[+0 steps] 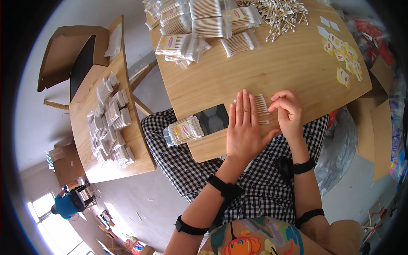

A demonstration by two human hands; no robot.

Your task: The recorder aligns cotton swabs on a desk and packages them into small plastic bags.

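My left hand [245, 129] lies flat, palm down, near the front edge of the wooden table, its fingers stretched out. Under and beside its fingers is a small row of cotton swabs [261, 104], partly covered by the hand. To the right of these swabs, my right hand [290, 112] is closed with its fingers curled; whatever they may hold is hidden. Left of my left hand rests a dark flat pad [213, 119]. A clear bag of cotton swabs with a yellow card [184, 131] lies against the pad's left end.
Packed swab bags [207, 21] are heaped at the far left of the table [212, 80], beside loose swabs [282, 17]. Yellow cards [346, 57] lie far right. A left-hand table holds more packs [111, 123] and a carton [70, 55]. Another person [70, 204] is in the background.
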